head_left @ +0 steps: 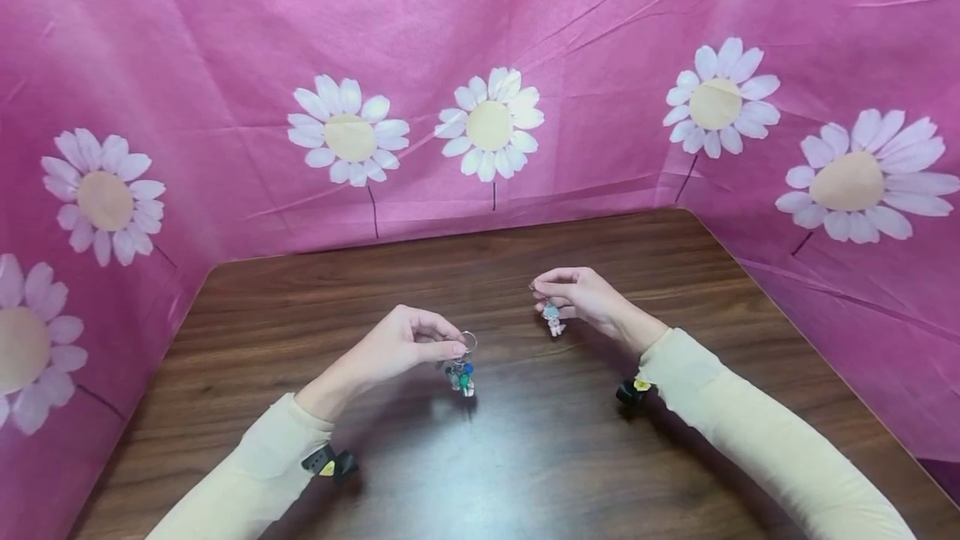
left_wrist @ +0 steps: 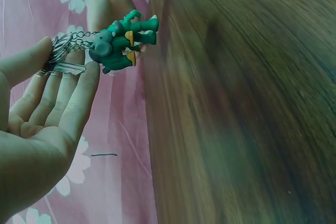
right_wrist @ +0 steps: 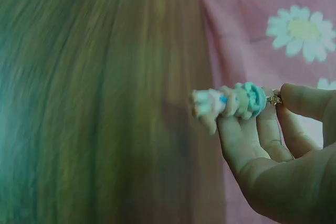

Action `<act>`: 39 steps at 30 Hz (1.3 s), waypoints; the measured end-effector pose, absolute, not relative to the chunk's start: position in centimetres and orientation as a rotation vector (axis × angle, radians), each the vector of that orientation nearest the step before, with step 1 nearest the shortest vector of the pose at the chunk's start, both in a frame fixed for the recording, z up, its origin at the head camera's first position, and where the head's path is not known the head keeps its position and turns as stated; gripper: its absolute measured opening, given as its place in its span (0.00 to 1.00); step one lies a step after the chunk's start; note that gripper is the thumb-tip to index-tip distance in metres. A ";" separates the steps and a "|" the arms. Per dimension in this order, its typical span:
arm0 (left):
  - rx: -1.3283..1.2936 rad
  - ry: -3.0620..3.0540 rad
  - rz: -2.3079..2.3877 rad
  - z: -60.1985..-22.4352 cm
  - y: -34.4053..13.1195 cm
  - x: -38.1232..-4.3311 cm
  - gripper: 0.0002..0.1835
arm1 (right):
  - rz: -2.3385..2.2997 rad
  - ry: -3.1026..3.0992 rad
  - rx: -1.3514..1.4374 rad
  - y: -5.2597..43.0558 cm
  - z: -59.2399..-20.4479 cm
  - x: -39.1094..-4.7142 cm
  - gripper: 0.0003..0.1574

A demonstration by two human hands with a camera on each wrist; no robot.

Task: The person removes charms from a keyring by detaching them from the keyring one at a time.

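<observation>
My left hand (head_left: 401,344) pinches a metal key ring (head_left: 470,342) between thumb and fingers, above the table. From it hang small green and blue figure charms (head_left: 461,377); in the left wrist view the green figures (left_wrist: 123,43) dangle on short chains, with a bunch of metal rings at the fingertips. Farther right and back, my right hand (head_left: 588,298) pinches the gold-coloured clasp (right_wrist: 274,98) of another keychain. Its small figure (head_left: 553,319) hangs below the fingers, pale pink with a light-blue top. The two keychains are apart.
Both hands are over a brown wood-grain table (head_left: 300,323). A pink cloth (head_left: 247,40) printed with white daisies rises along its back and sides. Black bands (head_left: 333,463) are at both sleeve cuffs.
</observation>
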State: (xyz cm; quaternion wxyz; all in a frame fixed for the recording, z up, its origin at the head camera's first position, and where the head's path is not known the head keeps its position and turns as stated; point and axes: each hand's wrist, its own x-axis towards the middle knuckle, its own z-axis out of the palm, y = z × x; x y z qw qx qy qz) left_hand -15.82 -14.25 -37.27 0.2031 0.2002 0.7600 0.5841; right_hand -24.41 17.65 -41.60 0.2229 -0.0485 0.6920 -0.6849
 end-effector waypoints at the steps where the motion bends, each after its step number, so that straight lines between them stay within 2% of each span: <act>1: 0.554 2.117 1.631 -37.3 -14.3 -15.8 0.10 | -1.893 1.909 -0.104 17.9 -42.0 -24.7 0.23; 7: 0.536 2.094 1.646 -37.5 -14.6 -15.9 0.11 | -1.890 1.898 -0.021 18.9 -43.5 -25.7 0.27; 28: 0.568 2.102 1.640 -38.3 -14.4 -16.3 0.10 | -1.740 2.157 -0.027 19.1 -44.2 -27.6 0.21; 39: 0.579 2.116 1.620 -38.1 -14.2 -16.4 0.10 | -1.682 2.202 -0.073 19.4 -44.7 -27.7 0.22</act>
